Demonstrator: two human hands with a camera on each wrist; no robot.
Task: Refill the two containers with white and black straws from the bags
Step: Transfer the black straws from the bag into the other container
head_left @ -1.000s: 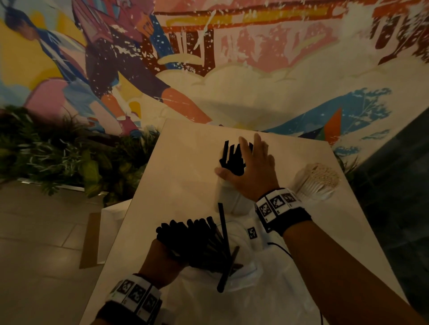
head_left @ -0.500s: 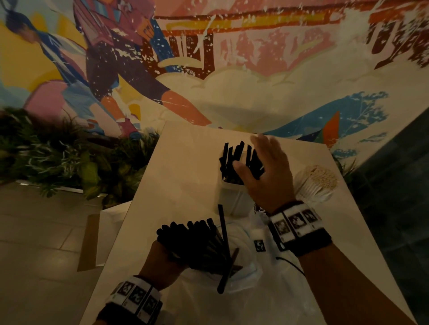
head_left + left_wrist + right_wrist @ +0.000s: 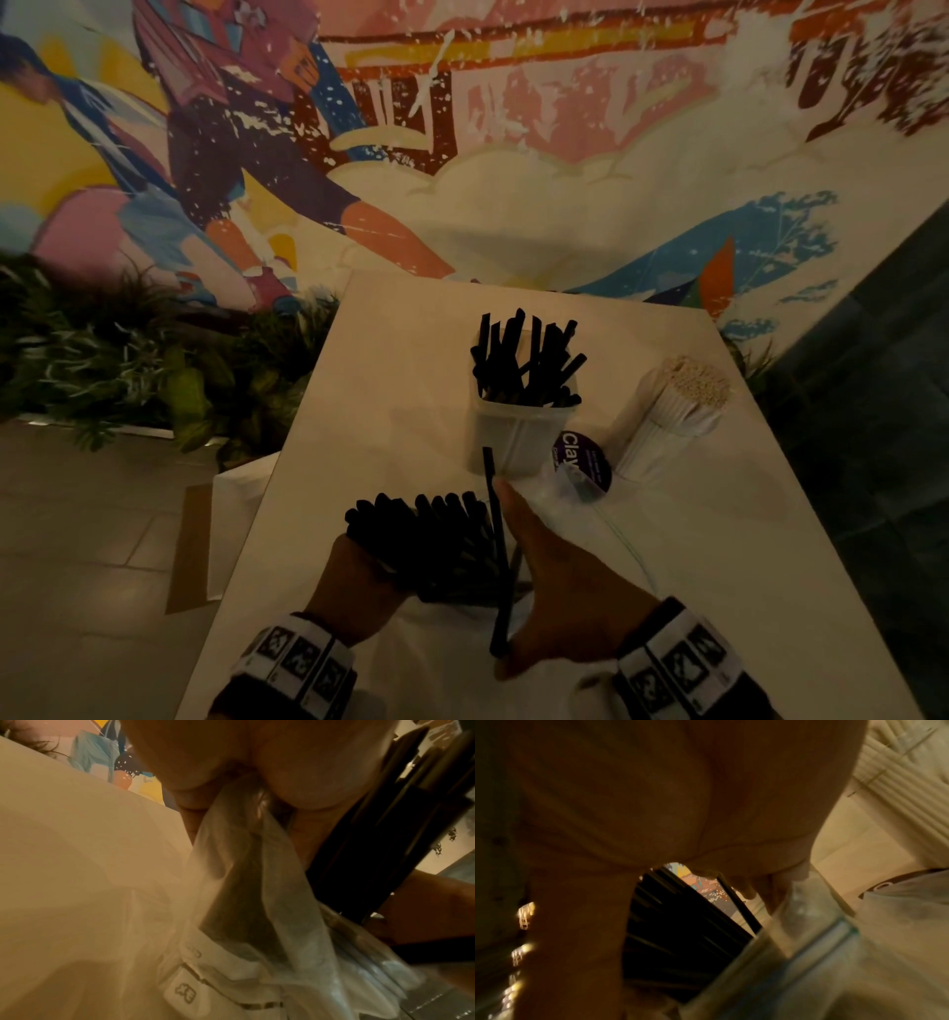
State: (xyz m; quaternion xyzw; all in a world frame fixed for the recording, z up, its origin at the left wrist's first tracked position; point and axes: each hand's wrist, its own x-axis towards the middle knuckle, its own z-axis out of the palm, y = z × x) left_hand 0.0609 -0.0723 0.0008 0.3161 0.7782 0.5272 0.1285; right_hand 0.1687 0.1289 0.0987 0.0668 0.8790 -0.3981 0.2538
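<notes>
A clear container (image 3: 516, 442) at the table's middle stands stuffed with upright black straws (image 3: 524, 360). To its right is an upright bundle of white straws (image 3: 678, 411). Near me, my left hand (image 3: 359, 580) grips a clear plastic bag (image 3: 244, 862) together with a thick bundle of black straws (image 3: 436, 539) sticking out of it. My right hand (image 3: 554, 591) is at the bundle's right side, with thumb and fingers around some of those straws (image 3: 680, 933). One long straw (image 3: 495, 514) stands up beside its index finger.
A purple round label (image 3: 580, 457) lies on crumpled plastic between the container and the white straws. The pale table (image 3: 390, 390) has its left edge over a tiled floor and plants (image 3: 128, 370). A painted mural wall stands behind.
My right hand has left the black-straw container and come back toward me, to the bundle in my left hand. The left hand has kept its hold.
</notes>
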